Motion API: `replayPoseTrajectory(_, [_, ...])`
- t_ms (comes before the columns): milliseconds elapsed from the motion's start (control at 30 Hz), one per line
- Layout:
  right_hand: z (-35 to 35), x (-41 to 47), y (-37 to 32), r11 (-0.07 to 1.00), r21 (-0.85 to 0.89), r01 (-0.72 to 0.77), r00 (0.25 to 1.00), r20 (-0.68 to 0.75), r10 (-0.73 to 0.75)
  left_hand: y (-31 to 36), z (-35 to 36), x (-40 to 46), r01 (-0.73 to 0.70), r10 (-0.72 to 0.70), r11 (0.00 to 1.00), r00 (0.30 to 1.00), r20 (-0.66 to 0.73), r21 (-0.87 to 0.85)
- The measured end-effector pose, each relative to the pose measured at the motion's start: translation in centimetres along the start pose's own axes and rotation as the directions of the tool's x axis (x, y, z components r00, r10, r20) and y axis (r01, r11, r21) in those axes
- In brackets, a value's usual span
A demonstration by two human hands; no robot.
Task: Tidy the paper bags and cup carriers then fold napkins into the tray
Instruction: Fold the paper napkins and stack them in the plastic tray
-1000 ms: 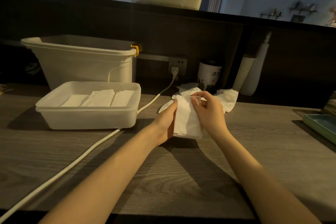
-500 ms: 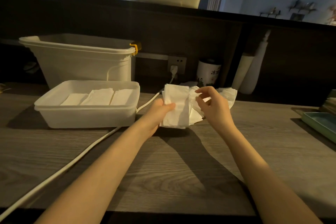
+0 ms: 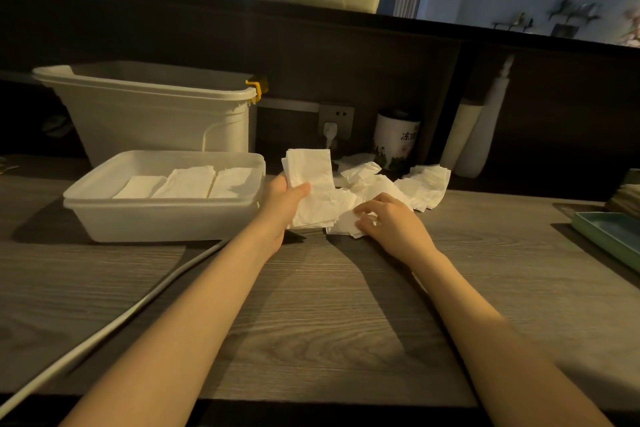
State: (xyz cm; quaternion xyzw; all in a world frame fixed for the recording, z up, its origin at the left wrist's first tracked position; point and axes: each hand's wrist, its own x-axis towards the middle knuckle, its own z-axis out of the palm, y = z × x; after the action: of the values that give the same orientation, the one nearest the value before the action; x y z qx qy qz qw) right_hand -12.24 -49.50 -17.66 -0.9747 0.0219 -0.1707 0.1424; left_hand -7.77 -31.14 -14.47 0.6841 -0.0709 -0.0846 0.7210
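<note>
Wood-grain surface (image 3: pixel 329 305) carried everything. Large white bin (image 3: pixel 152 114) stood behind the tray; its contents were not visible. White plastic tray (image 3: pixel 166 218) held three folded napkins (image 3: pixel 188 181) laid side by side. Loose napkin pile (image 3: pixel 408 184) lay just right of the tray, in front of a printed canister (image 3: pixel 394 140). Left hand (image 3: pixel 285 199) gripped one folded napkin (image 3: pixel 310 184) upright, thumb across its face, just beside the tray's right wall. Right hand (image 3: pixel 391 222) rested on the pile's near edge, fingers curled onto a sheet; firm pinch or not, cannot tell. Step judged: napkin folding. Next move calls for laying the held napkin in the tray beside the others.
</note>
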Motion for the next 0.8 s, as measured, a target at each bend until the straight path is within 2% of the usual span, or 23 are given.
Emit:
replayPoseTrajectory(167, [0.4, 0.2, 0.2, 1.0, 0.009, -0.001, 0.999, -0.049, 0.002, -0.2, -0.1, 0.2, 0.011, -0.011, 1.0, 1.0, -0.005, 0.01])
replayPoseTrajectory(467, [0.2, 0.1, 0.0, 0.994, -0.103, 0.045, 0.978, -0.2, -0.065, -0.1, 0.0, 0.0, -0.007, 0.009, 0.999, 0.999, -0.043, 0.032])
replayPoseTrajectory(700, [-2.4, -0.6, -0.7, 0.983, -0.06, 0.171, 0.937, -0.299, -0.181, 0.2, 0.4, -0.2, -0.19, 0.213, 0.97, 0.966, -0.149, 0.151])
replayPoseTrajectory(800, [-3.2, -0.9, -1.4, 0.984, 0.059, 0.167, 0.931, -0.339, -0.138, 0.1, 0.6, -0.4, -0.229, 0.255, 0.953, 0.96, -0.118, 0.2])
